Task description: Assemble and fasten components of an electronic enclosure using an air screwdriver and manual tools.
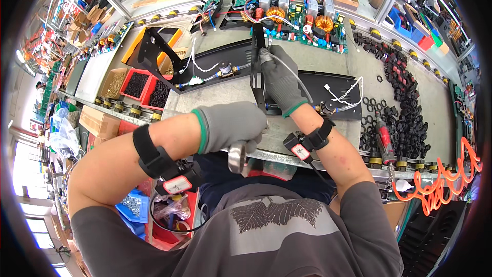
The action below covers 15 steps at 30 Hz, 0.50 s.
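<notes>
My left hand point(233, 124), in a grey glove with a green cuff, is closed. A shiny silver ring-shaped piece point(237, 158) hangs below its fingers; its exact kind is unclear. My right hand point(282, 79), gloved alike, is closed against an upright black metal bracket point(257, 56). The end of a translucent tube point(293, 74) is at its fingertips and runs back over the hand. The bracket stands on a black metal panel point(333, 83) bearing a brass-and-black valve point(326, 107) and white wires point(344, 95). To the left, another panel carries a similar valve point(224, 68).
Green circuit boards with copper coils point(324, 23) line the far side. Black rings and nuts point(405, 118) cover the right, beside a red pneumatic screwdriver point(383, 136) with an orange coiled hose point(435, 184). Red bins point(136, 84) of small black parts stand left.
</notes>
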Each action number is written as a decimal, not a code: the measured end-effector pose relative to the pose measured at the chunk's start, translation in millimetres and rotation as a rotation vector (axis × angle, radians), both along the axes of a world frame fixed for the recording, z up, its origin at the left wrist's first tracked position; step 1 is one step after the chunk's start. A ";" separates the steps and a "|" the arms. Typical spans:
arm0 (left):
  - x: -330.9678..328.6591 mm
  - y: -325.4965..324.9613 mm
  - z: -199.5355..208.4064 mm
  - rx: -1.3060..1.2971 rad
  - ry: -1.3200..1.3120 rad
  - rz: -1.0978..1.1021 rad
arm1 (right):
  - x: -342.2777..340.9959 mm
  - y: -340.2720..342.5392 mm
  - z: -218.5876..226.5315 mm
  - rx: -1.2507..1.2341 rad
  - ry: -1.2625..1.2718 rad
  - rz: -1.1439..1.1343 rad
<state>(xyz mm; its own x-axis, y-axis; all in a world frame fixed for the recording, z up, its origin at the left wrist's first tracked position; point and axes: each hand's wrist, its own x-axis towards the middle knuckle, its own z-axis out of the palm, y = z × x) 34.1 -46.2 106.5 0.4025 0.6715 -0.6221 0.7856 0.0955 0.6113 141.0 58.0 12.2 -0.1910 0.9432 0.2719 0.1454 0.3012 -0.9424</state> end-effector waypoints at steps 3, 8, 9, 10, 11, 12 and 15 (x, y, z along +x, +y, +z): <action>5.6 -1.9 -6.8 0.059 0.101 -0.242 | 1.8 -5.5 4.9 0.029 0.011 -0.014; 17.6 -20.6 -24.1 0.316 0.329 -0.545 | 3.6 -1.3 4.0 0.029 -0.083 -0.038; 20.4 -23.3 -29.4 0.392 0.390 -0.650 | 3.4 -1.3 1.6 0.073 -0.075 -0.041; 22.2 -26.8 -33.8 0.472 0.455 -0.755 | 2.8 -0.5 -0.8 0.096 -0.101 -0.048; 21.7 -29.4 -36.8 0.543 0.465 -0.830 | 2.3 -0.4 -3.8 0.054 -0.111 -0.049; 21.3 -32.2 -38.9 0.564 0.529 -0.855 | 2.2 0.5 -6.5 0.094 -0.052 -0.029; 9.1 -36.0 -35.8 0.400 0.209 -0.421 | 13.3 11.5 -7.3 0.020 -0.125 0.026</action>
